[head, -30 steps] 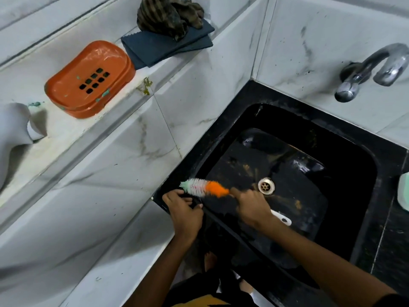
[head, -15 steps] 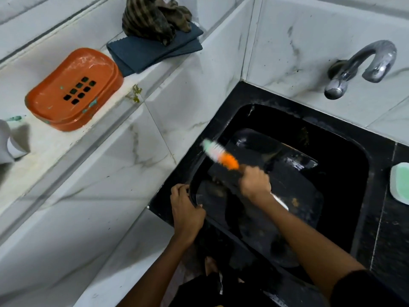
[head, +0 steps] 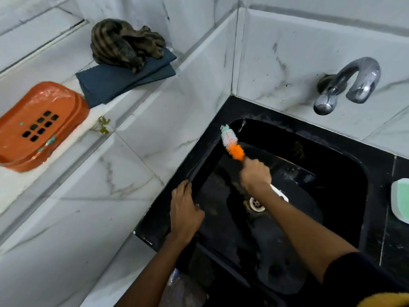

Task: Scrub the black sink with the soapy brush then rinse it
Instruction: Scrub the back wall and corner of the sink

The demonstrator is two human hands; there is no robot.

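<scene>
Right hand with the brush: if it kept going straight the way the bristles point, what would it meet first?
Probably the sink rim at its far left corner: the right hand aims the brush there, the tip already close. Beyond stands the tiled wall. Depth is uncertain.

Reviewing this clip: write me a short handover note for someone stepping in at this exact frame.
Right hand grips the brush, bristles against the sink's far-left corner wall.
Left hand rests on the sink's left rim, fingers over the edge.
Tap shows no running water.
Done: scrubbing is under way; how much has been covered cannot be told.
Left: finish scrubbing the walls, floor and around the drain, then rinse.
</scene>
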